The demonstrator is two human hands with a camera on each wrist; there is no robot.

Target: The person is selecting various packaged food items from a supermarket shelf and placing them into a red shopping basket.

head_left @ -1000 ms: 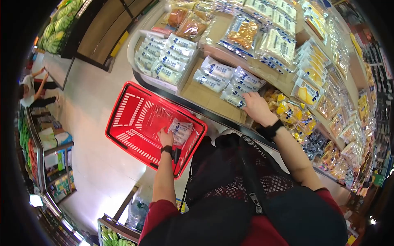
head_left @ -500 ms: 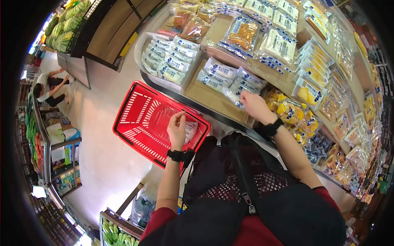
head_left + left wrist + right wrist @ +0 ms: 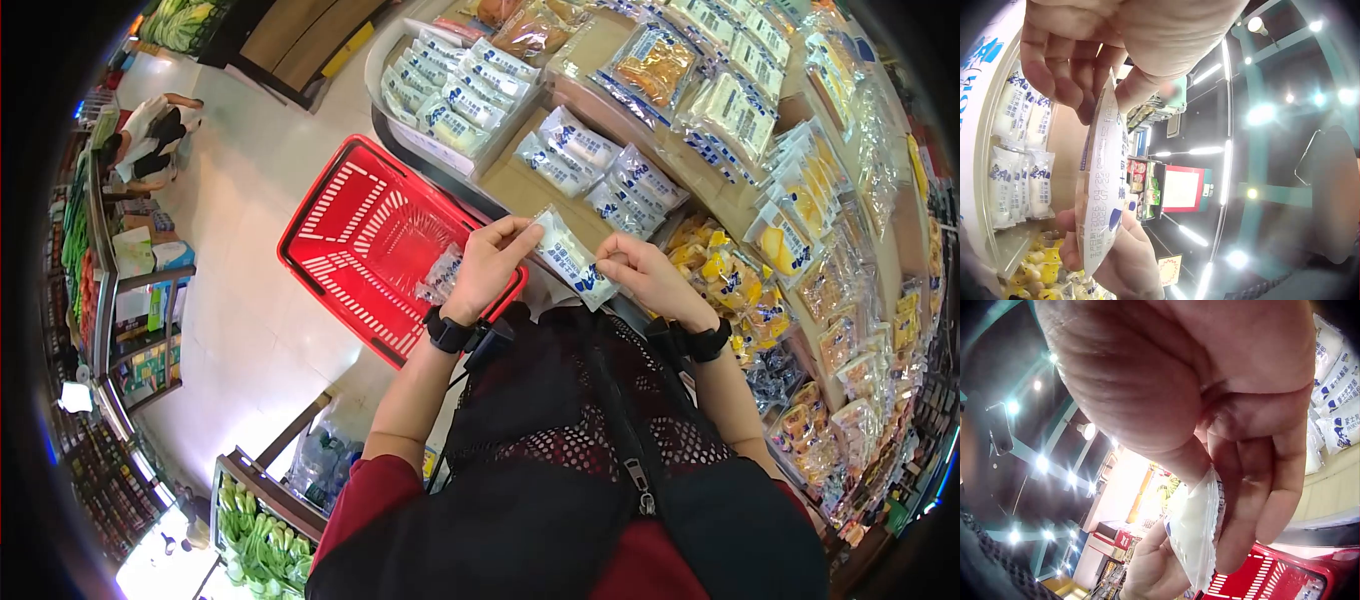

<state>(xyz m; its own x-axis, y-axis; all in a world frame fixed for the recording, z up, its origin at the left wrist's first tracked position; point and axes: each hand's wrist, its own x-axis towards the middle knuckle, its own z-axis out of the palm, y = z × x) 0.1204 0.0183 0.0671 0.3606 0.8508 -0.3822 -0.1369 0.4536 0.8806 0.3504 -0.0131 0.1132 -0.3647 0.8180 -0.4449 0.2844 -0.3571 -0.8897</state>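
A small white packet of bread (image 3: 572, 258) with blue print is held in front of the body, above the display's edge. My left hand (image 3: 488, 268) pinches one end between thumb and fingers. At the opposite end, my right hand (image 3: 655, 284) grips the wrapper's corner. Printed date lines show on the packet's side (image 3: 1104, 187) in the left wrist view, and its crimped wrapper edge (image 3: 1213, 531) faces the right wrist camera. More such packets (image 3: 630, 190) lie in the cardboard-lined bin just beyond. Several more packets (image 3: 440, 275) sit inside the red shopping basket (image 3: 330, 290) at the left.
A white tray (image 3: 455, 90) of similar packets stands at the display's corner. Yellow-wrapped buns (image 3: 715, 270) fill the bin at right, with bagged loaves (image 3: 735, 115) behind. A vegetable stand (image 3: 265, 535) is at lower left. Farther off, a person (image 3: 150, 135) is near the shelves.
The right hand has lifted a bread packet from the bin toward the body. My left hand has come out of the basket, moved right and taken the packet's other end.
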